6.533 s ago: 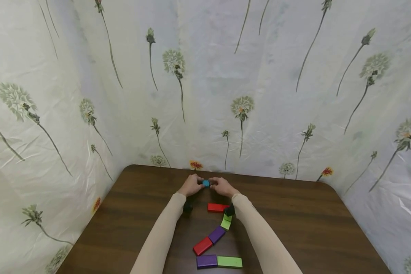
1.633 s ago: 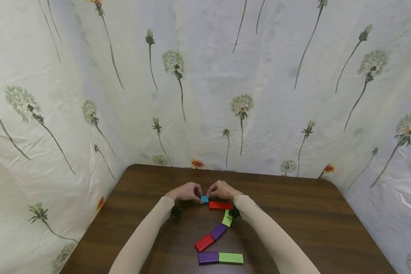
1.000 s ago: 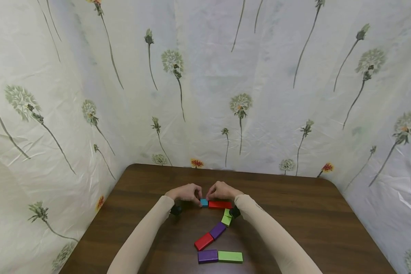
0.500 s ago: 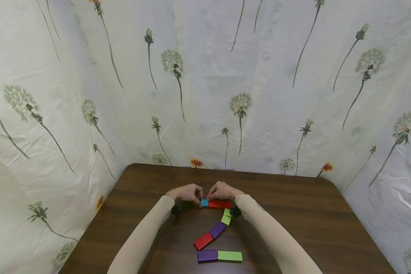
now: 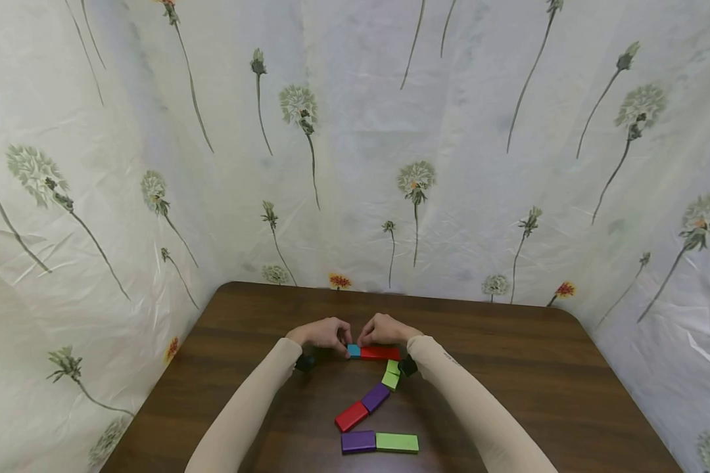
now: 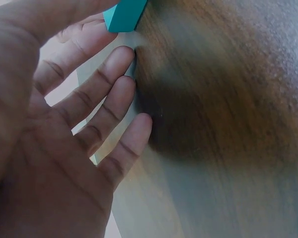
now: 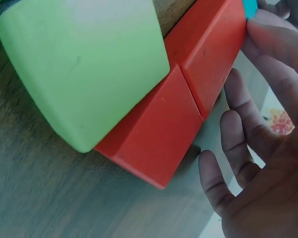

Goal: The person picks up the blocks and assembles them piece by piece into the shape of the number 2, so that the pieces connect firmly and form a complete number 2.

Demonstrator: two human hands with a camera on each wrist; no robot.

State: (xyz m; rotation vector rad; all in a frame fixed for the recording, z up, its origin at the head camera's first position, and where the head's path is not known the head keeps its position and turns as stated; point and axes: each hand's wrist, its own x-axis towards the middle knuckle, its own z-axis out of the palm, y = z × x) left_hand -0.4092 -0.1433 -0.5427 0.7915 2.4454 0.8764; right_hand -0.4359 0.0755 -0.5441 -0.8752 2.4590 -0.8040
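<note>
In the head view my left hand [image 5: 325,333] pinches a small blue block [image 5: 354,351] at its left end. The same block [image 6: 125,17] shows teal at the top of the left wrist view, beside the thumb and index finger. It abuts a red row [image 5: 380,353] that runs to the right. My right hand [image 5: 386,329] touches the back of this row where red meets blue. Seen from the right wrist, the row is two red blocks [image 7: 216,49] end to end. Thumb and index fingertips meet the far red end, and the other fingers are loosely bent.
Light green blocks [image 5: 390,381] meet the red row from the front. A purple block [image 5: 375,398] and a red block [image 5: 352,416] continue the line. Closer in lie another purple block [image 5: 358,441] and a long green block [image 5: 397,442]. Flowered cloth hangs behind the table [image 5: 260,309].
Since the oldest frame both hands have brought the blue block nearer, from the table's back to the red row's left end. Over the last second hands and blocks have barely moved.
</note>
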